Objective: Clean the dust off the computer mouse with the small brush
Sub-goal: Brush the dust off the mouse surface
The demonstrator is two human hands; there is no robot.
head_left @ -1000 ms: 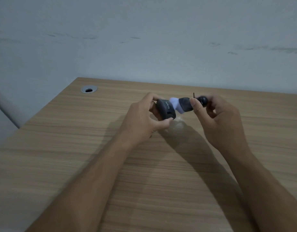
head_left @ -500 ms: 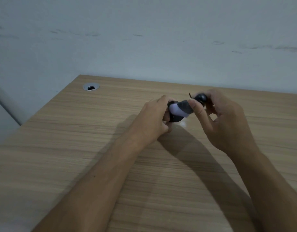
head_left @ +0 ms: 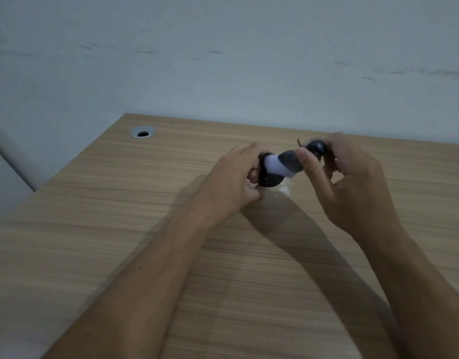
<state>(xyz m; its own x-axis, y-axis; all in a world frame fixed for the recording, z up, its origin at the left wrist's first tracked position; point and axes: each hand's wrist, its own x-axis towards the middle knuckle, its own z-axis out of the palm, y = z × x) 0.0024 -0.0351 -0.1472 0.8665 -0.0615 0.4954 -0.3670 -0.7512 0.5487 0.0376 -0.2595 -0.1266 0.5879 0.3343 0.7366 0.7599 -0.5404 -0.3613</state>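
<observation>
My left hand (head_left: 232, 182) grips a small black computer mouse (head_left: 268, 178) just above the wooden desk (head_left: 119, 229); my fingers hide most of the mouse. My right hand (head_left: 352, 182) holds a small brush (head_left: 290, 161) by its round black handle end, thumb and fingers pinched around it. The brush has dark bristles that turn white at the tip, and the white tip lies against the mouse. A small patch of white dust (head_left: 284, 189) sits on the desk right under the two hands.
A round metal cable grommet (head_left: 143, 132) is set into the desk's far left corner. A pale wall (head_left: 223, 60) rises straight behind the desk's far edge. The desk's left edge runs diagonally toward me.
The mouse has turned in my left hand, so less of it shows. The brush tip has swept leftward onto it. The right hand stays on the brush handle.
</observation>
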